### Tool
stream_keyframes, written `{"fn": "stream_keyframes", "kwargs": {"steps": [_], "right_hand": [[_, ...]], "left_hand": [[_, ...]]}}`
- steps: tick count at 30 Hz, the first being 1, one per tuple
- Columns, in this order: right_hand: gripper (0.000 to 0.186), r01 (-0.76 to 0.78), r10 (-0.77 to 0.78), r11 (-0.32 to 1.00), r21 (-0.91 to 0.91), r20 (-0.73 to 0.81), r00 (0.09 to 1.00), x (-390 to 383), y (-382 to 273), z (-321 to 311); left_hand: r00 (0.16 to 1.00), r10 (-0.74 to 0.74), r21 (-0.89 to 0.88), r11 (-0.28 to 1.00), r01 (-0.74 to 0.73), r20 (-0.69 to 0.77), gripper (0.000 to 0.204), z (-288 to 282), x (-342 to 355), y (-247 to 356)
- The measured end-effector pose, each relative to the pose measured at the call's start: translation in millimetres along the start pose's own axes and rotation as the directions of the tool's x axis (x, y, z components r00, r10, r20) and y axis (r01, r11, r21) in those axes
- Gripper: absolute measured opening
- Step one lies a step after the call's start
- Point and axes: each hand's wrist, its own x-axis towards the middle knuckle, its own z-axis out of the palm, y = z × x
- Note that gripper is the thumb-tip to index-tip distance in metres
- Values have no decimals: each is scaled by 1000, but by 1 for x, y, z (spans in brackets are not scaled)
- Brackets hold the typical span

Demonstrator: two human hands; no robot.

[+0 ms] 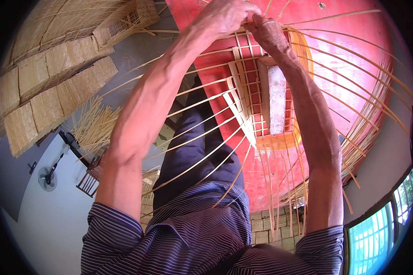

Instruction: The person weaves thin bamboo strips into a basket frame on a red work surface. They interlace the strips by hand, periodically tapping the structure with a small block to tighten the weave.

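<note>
An unfinished bamboo basket (243, 87) has an open grid base, with long strips fanning out on all sides. A rough oblong block (276, 101), pale on top and reddish at the side, rests on its base. At the basket's far edge my left hand (228, 17) and my right hand (267, 31) nearly touch. Their fingers are bent and closed around bamboo strips there; the fingertips are partly hidden. Broader flat strips (237, 98) line the basket's left side. A smooth yellowish band (303, 50) curves round its right side and near end.
The basket lies on a red tabletop (266, 178). Strips stick out over my lap and the table's left edge. A bundle of thin strips (369, 110) lies along the right. Stacked woven bamboo pieces (59, 82) and loose strips (96, 126) are at left, with a fan (47, 178) beyond.
</note>
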Motion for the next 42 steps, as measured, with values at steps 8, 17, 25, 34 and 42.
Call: {"fn": "stream_keyframes", "kwargs": {"steps": [8, 17, 25, 34, 42], "right_hand": [[30, 11, -13, 997, -76, -20, 1000, 0, -4, -4], [26, 20, -23, 998, -54, -54, 998, -3, -6, 0], [35, 4, -5, 1000, 25, 27, 1000, -7, -12, -18], [25, 171, -163, 984, 58, -125, 979, -10, 1, -8], [24, 88, -86, 996, 32, -64, 994, -7, -9, -12]], "left_hand": [[655, -705, -643, 373, 669, 273, 40, 15, -110, 43], [321, -906, -958, -233, 164, 276, 42, 37, -103, -5], [224, -955, -954, -130, 272, 194, 29, 34, -91, -3], [121, -948, -949, -275, 157, 295, 26, 35, -79, -4], [90, -995, -996, -42, 79, 49, 31, 67, -79, 46]]}}
